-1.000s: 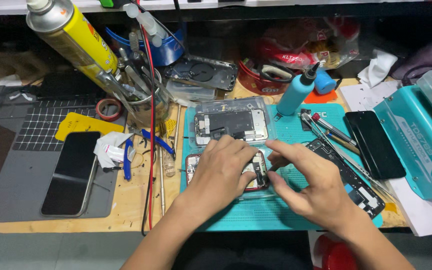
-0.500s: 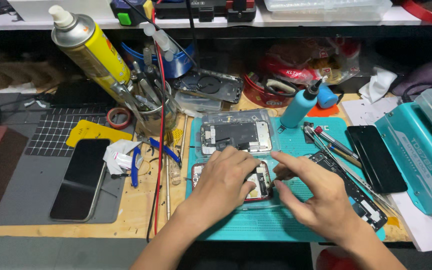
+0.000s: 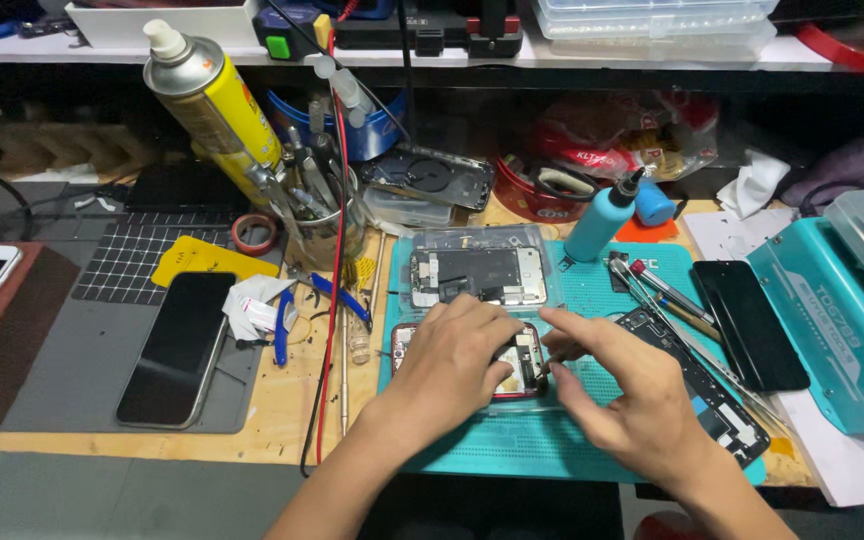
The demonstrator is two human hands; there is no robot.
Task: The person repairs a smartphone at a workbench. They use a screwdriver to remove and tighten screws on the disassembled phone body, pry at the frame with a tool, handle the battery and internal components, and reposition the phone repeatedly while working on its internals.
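Two hands at work over one opened, red-edged smartphone body (image 3: pixel 517 362), seen from the head camera only. Landmark: teal silicone work mat (image 3: pixel 592 440) on the wooden surface (image 3: pixel 282 400).

Left hand (image 3: pixel 452 355) lies palm-down across the opened phone at the mat's centre, fingers curled, covering its left half and pressing it to the mat. Right hand (image 3: pixel 617 400) comes in from the mat's right side, thumb and forefinger pinched together at the phone's right edge; what they pinch is too small to tell.

On the mat, just beyond the hands: second dismantled phone chassis with grey shielding (image 3: pixel 477 275) in a clear tray. At the mat's far right corner: light blue plastic squeeze bottle with a black nozzle (image 3: pixel 600 220), upright. On the mat's right part: long black phone frame with exposed boards (image 3: pixel 702 385) and several slim screwdrivers (image 3: pixel 657 290), lying diagonally.

Right of the mat: black phone screen, face up (image 3: pixel 747 320), then a teal plastic tool case (image 3: pixel 837 330).

Left of the mat: metal cup crammed with tools (image 3: pixel 317 215), a yellow aerosol can (image 3: pixel 217 105) leaning behind it, blue-handled pliers (image 3: pixel 282 325), and a dark smartphone face up (image 3: pixel 177 345) on a grey mat (image 3: pixel 62 360).
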